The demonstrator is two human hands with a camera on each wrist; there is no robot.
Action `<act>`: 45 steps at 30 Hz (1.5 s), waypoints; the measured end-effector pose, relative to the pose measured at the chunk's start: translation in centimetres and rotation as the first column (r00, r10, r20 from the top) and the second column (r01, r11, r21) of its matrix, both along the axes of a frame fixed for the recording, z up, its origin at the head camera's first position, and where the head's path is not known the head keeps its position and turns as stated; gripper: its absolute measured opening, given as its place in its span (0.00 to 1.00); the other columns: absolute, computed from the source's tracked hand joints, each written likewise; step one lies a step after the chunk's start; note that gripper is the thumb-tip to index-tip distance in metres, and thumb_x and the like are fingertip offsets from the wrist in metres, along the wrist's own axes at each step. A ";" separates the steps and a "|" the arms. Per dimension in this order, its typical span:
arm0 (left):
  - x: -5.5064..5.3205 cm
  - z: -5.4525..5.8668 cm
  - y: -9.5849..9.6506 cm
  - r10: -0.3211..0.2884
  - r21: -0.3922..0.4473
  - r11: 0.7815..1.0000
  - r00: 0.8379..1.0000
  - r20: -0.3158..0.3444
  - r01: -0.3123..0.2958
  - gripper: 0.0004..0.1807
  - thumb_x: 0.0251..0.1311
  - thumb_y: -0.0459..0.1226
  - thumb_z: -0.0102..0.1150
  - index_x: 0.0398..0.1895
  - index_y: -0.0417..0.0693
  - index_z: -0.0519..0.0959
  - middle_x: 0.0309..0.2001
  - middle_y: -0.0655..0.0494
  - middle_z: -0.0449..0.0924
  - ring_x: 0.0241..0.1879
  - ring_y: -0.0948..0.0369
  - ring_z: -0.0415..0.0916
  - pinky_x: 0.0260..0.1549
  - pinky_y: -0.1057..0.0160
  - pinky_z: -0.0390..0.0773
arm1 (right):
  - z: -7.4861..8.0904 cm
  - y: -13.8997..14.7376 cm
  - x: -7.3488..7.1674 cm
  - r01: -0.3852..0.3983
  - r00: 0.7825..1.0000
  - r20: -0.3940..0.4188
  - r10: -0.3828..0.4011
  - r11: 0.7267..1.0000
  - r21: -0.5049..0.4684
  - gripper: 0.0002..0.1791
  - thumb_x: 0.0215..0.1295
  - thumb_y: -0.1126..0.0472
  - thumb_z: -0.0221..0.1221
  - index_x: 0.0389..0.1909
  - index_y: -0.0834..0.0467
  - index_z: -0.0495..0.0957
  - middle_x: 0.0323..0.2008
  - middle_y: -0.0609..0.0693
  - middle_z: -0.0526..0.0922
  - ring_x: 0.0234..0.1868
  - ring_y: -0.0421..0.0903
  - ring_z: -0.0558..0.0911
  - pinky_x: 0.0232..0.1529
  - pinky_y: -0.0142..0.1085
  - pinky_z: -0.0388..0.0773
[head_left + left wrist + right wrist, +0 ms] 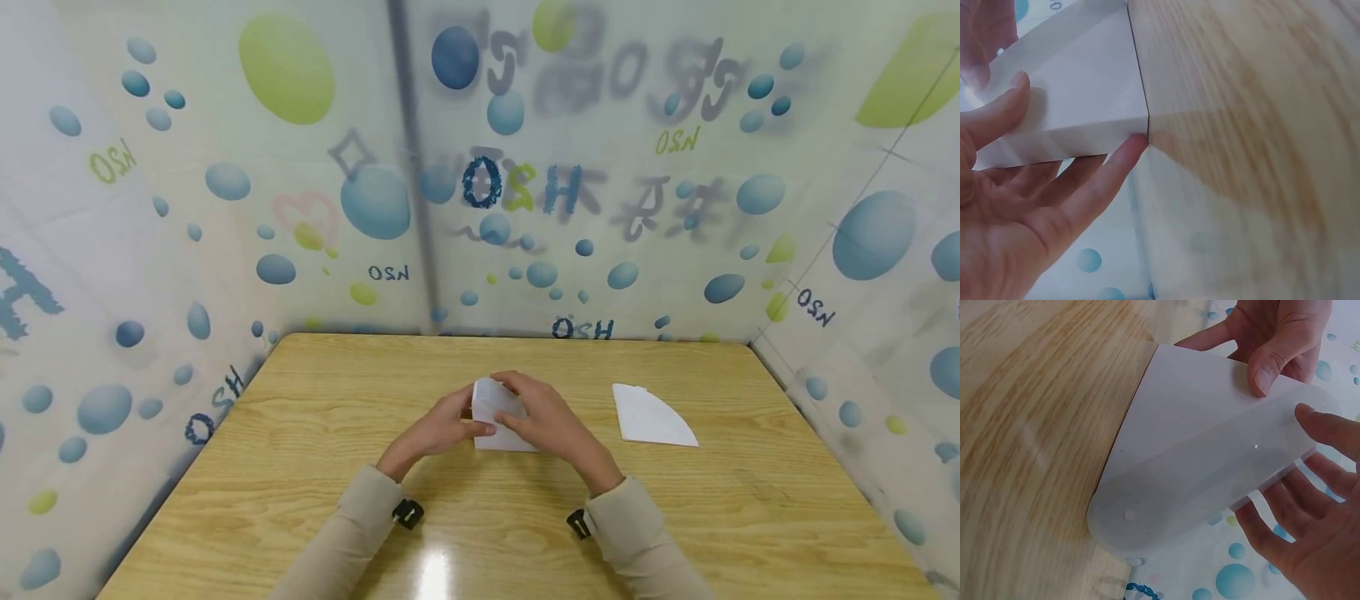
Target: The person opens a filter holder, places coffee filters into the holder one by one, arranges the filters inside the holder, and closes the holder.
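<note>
Currently | left hand [442, 427], right hand [551, 417]: half-closed, gripping white block [1191, 394] | backdrop [645, 246]: mirrored "H2O" [519, 187]

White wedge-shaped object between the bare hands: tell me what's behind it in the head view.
Light-brown wooden tabletop shows beyond the object. The part directly behind is covered, as are some fingers of the left hand.

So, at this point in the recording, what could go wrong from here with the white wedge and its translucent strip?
The translucent strip could shift or lift: the right grip has its thumb near the upper end, while no fingers touch the lower end.

The white wedge might tip if both grips let go, since it appears to stand on a narrow side on the table.

The left grip might get a fingertip pinched at the wedge's lower corner.
</note>
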State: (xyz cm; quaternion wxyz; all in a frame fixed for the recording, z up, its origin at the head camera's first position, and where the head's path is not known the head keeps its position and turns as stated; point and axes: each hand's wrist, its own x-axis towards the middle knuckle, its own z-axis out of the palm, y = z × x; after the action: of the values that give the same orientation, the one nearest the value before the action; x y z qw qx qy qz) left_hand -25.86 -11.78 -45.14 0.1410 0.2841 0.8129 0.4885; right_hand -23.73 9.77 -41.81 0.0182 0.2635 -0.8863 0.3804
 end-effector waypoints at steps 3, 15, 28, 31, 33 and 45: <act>0.1 0.0 0.0 -0.007 -0.011 1.000 1.000 -0.002 0.007 0.31 0.73 0.35 0.60 0.77 0.44 0.63 0.59 0.44 0.80 0.54 0.54 0.82 0.47 0.56 0.86 | -0.2 0.0 0.0 -0.002 1.000 -0.019 0.002 1.000 0.001 0.29 0.68 0.63 0.68 0.69 0.56 0.73 0.63 0.54 0.81 0.61 0.52 0.82 0.61 0.51 0.81; 0.2 0.1 0.0 -0.006 -0.003 1.000 1.000 0.028 0.006 0.32 0.73 0.34 0.59 0.77 0.46 0.63 0.61 0.46 0.80 0.55 0.51 0.82 0.49 0.49 0.86 | -0.2 -0.1 0.2 -0.015 0.999 -0.037 0.015 1.000 0.005 0.29 0.69 0.63 0.67 0.69 0.56 0.72 0.64 0.54 0.81 0.61 0.53 0.82 0.61 0.52 0.81; 0.4 0.0 0.0 -0.004 -0.005 1.000 0.999 0.038 0.005 0.32 0.75 0.35 0.58 0.78 0.44 0.61 0.60 0.42 0.80 0.56 0.49 0.83 0.46 0.52 0.87 | -0.2 0.1 0.1 -0.032 0.998 -0.058 0.033 0.999 0.014 0.28 0.69 0.63 0.67 0.69 0.57 0.72 0.64 0.55 0.81 0.61 0.53 0.82 0.61 0.51 0.81; 0.3 0.0 0.0 0.000 -0.008 1.000 0.999 0.040 0.001 0.32 0.74 0.35 0.58 0.78 0.45 0.61 0.60 0.41 0.80 0.56 0.49 0.83 0.45 0.52 0.87 | 0.0 0.2 0.1 -0.036 0.998 -0.054 0.037 0.999 0.009 0.29 0.69 0.63 0.67 0.69 0.57 0.71 0.64 0.55 0.81 0.61 0.53 0.82 0.61 0.52 0.81; 0.3 0.1 -0.1 -0.001 -0.008 1.000 0.999 0.041 0.001 0.32 0.74 0.35 0.58 0.78 0.45 0.61 0.60 0.41 0.80 0.56 0.49 0.83 0.45 0.52 0.87 | 0.2 0.2 0.2 -0.039 0.998 -0.051 0.039 0.999 0.006 0.29 0.69 0.63 0.66 0.69 0.57 0.71 0.64 0.55 0.81 0.61 0.53 0.82 0.61 0.52 0.81; 0.4 0.0 -0.1 0.013 -0.006 1.000 0.999 0.051 -0.012 0.34 0.73 0.35 0.59 0.79 0.45 0.60 0.58 0.41 0.82 0.54 0.49 0.84 0.43 0.48 0.87 | 0.4 0.7 0.2 -0.042 0.998 -0.055 0.042 0.999 -0.001 0.28 0.69 0.63 0.66 0.68 0.56 0.71 0.60 0.54 0.83 0.58 0.51 0.83 0.59 0.51 0.82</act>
State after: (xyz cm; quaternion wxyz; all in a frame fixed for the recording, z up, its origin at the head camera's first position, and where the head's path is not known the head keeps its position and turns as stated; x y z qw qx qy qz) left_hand -25.48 -11.84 -45.10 0.1593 0.2661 0.8122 0.4942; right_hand -23.56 10.43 -41.44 0.0346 0.2924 -0.8794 0.3741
